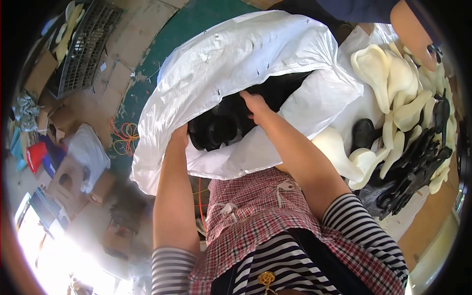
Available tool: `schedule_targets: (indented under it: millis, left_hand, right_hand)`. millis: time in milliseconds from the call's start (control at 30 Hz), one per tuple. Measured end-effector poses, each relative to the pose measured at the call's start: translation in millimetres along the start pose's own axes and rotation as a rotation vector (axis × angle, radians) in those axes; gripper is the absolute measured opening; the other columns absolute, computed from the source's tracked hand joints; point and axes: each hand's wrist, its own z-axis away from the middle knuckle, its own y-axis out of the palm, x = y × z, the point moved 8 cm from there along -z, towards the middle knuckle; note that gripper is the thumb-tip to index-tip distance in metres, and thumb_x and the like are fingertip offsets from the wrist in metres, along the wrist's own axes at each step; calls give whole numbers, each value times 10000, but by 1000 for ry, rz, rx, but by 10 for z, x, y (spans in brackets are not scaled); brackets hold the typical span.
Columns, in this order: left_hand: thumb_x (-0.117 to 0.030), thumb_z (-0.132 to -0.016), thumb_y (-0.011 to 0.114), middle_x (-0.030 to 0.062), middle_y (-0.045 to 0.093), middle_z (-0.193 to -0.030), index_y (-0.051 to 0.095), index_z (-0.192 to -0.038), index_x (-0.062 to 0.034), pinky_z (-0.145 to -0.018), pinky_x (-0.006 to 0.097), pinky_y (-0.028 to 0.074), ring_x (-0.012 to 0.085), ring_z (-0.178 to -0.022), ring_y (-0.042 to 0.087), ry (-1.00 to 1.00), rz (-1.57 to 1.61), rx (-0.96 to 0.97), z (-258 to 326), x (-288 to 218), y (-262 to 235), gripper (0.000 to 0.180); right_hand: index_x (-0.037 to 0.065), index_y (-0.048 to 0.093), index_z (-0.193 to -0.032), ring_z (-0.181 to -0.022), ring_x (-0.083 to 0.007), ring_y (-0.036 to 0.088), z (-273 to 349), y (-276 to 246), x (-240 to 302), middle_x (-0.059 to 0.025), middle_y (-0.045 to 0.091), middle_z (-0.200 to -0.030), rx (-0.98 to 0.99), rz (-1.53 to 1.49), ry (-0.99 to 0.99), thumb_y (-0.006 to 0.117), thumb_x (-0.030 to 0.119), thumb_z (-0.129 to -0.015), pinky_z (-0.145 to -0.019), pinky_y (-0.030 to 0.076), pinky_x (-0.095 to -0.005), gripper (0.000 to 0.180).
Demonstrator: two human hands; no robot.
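Observation:
A large white woven plastic sack [246,42] lies across my front with its mouth facing me. Inside are glossy black moulded pieces [219,130], packed together, their full shape hidden by the sack. My left hand [181,136] is at the left end of the mouth, its fingers out of sight inside. Through the middle of the opening reaches my right hand [255,105]. Its visible fingers are bent around a black piece, though part of the grip is hidden.
Cream saddle-shaped pieces [376,69] and black ones [405,169] are heaped at the right. Another person's arm [415,34] shows at the upper right. A dark plastic crate [88,46], orange cord [127,135] and a filled pale bag [88,152] lie to the left.

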Motion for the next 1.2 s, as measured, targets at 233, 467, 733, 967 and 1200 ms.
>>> schedule_targets:
  millis: [233, 467, 733, 967, 1200]
  left_hand:
    - [-499, -892, 458, 61, 470, -1330, 420, -1333, -167, -937, 467, 385, 229, -1194, 440, -164, 449, 562, -183, 279, 294, 553]
    - [-393, -908, 465, 87, 555, -1201, 477, -1263, -74, -947, 394, 441, 252, -1083, 531, -129, 900, 556, -391, 405, 708, 478]
    - [-406, -922, 459, 62, 490, -1314, 408, -1341, -118, -953, 352, 430, 235, -1142, 509, -306, 474, 529, 280, 415, 682, 511]
    - [-350, -889, 569, 108, 423, -1345, 351, -1384, -56, -1031, 322, 319, 214, -1230, 411, 136, -229, 900, 1599, -350, 1039, 616]
    - [-356, -732, 704, 193, 285, -1412, 378, -1376, -84, -1057, 384, 285, 319, -1308, 317, 935, -841, 1118, 3432, -656, 1599, 771]
  right_hand:
    - [75, 162, -1452, -1321, -303, 321, -439, 150, -287, -144, 257, -1474, -109, -22, 82, 617, 586, -725, -1045, 311, -408, 999]
    - [111, 94, -1465, -1339, -330, 270, -531, 320, -495, -177, 196, -1485, -109, -110, 63, 628, 630, -689, -1051, 289, -477, 1076]
    - [64, 75, -1462, -1252, -277, 393, 403, 527, -820, -192, 370, -1385, 75, -355, -75, 606, 494, -790, -1013, 339, -363, 958]
    - [83, 186, -1436, -1202, -192, 425, 1420, 573, -870, -82, 415, -1327, 203, -829, -408, 541, 359, -892, -983, 363, -296, 706]
    - [75, 298, -1393, -1247, -168, 383, 3024, -297, -722, -53, 373, -1379, 15, -902, -1130, 601, 235, -888, -1047, 308, -318, 611]
